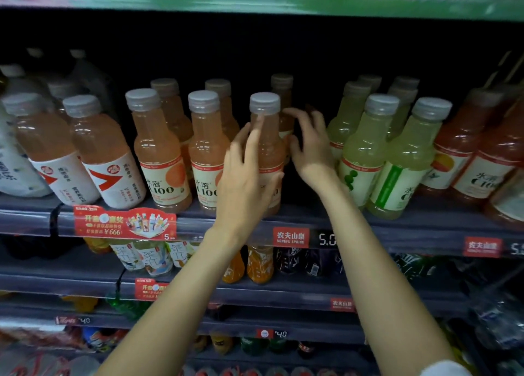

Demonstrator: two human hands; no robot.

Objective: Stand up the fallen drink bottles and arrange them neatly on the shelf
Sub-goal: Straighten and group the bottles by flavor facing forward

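Observation:
An upright orange drink bottle [268, 140] with a grey cap stands at the front of the shelf [397, 225]. My left hand [246, 177] wraps its front, fingers up along the neck and thumb round the label. My right hand [309, 145] sits just to the bottle's right with fingers spread and relaxed, reaching into the dark gap beside it and holding nothing. Two more orange bottles [158, 148] [207, 148] stand upright to the left in the same row, with others behind them.
Yellow-green bottles [365, 154] stand right of the gap and red ones [465, 160] further right. Pale orange bottles [102, 160] with white labels stand on the left. A green-edged shelf hangs overhead. Lower shelves hold tea and juice bottles.

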